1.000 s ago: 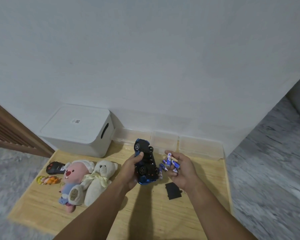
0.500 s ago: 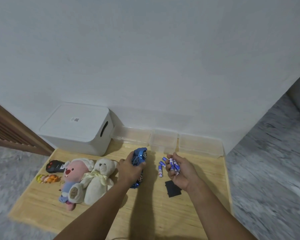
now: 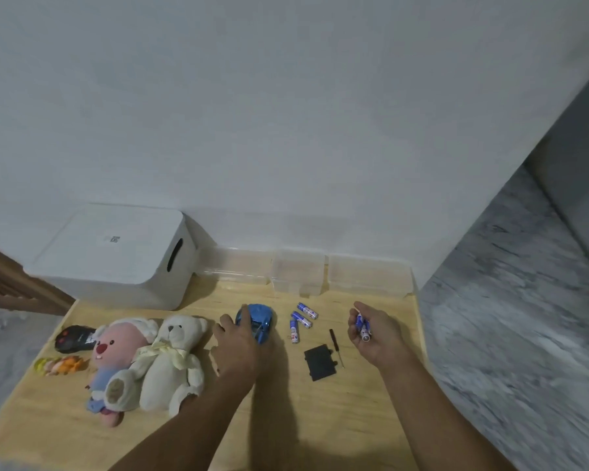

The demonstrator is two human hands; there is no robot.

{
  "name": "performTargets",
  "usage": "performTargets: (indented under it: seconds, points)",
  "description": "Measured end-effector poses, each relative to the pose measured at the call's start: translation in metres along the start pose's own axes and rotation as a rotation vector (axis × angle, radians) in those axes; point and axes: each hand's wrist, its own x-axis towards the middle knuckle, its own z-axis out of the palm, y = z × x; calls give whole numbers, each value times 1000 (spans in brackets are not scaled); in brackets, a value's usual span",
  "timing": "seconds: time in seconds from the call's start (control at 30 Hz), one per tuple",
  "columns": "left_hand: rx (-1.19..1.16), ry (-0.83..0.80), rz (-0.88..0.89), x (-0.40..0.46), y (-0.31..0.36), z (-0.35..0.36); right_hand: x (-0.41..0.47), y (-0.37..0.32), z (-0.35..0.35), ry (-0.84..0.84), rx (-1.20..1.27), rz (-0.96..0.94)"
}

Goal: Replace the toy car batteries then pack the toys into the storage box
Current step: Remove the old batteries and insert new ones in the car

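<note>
On the wooden board (image 3: 371,419), the left hand (image 3: 237,345) rests on the blue toy car (image 3: 257,321), fingers curled loosely over its near side; whether it grips or merely steadies the car cannot be told. The right hand (image 3: 371,334) is palm-up, well apart from the car, fingers cupped around a few batteries (image 3: 363,326). Three loose batteries (image 3: 300,321) lie just right of the car. The black battery cover (image 3: 320,363) lies detached nearer the person, with a small screwdriver (image 3: 335,346) beside it. The white storage box (image 3: 116,256) stands closed at the far left; the plush toys (image 3: 143,362) remain unpacked.

Step in hand, by judgement: battery exchange, compartment open. Next move: set aside the held cells, turn the car underside-up, seat cells by polarity, refit the cover.
</note>
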Motion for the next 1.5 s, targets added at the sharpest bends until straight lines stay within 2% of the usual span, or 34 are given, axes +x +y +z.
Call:
performTargets:
  seconds: [0.13,0.23,0.37,0.5,0.57,0.67,0.8,1.03,1.27,1.37,1.5]
  points:
    - [31,157,116,0,29,-6,7,-17,-2,8,82,-45]
    - [-65,149,294,1,62,-16,11,-29,0,-21,125,-62]
    - [-385,-77,400,6,104,-22,12,-38,3,-40,167,-63]
    - [-585,-429,288,9,132,-25,7,-43,3,-47,220,-44]
    - [-728,-540,232,10,141,-26,5,-46,3,-50,221,-49]
    - [-917,-590,187,13,152,-32,5,-50,3,-37,212,-75]
    - [-1013,-575,191,20,162,-42,9,-56,6,-29,288,-88]
    - [-960,-569,212,29,164,-42,8,-68,14,-7,415,-142]
    - [-852,-536,238,32,159,-35,8,-66,15,34,301,-196]
    - [-773,-512,259,34,158,-33,20,-65,8,150,160,-274]
    - [-467,-464,390,37,153,-29,35,-61,-2,384,-75,-424]
